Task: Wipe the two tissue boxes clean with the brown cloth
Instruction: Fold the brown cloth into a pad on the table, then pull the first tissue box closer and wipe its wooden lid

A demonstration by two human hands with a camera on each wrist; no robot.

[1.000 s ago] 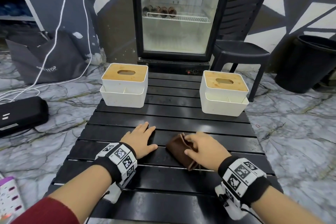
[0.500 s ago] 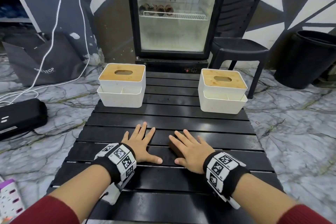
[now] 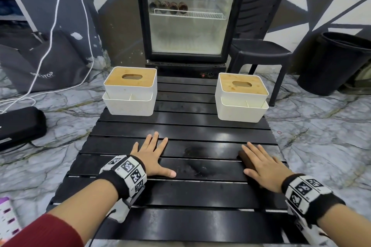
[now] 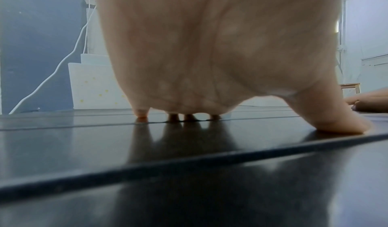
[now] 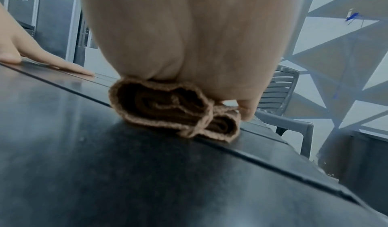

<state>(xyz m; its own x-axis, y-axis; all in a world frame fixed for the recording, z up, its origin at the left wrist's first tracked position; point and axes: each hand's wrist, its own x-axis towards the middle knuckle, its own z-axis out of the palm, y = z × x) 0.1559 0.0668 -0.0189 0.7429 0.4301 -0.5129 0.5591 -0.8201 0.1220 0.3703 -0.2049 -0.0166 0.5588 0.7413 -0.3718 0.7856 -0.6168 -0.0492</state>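
Brown cloth [image 5: 168, 109] — rolled, seemingly double-folded

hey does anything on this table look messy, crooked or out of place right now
Little stands out. The left tissue box has yellowish specks on its front wall, clearest in the left wrist view. The brown cloth lies rolled under the flat right hand. Both boxes stand upright.
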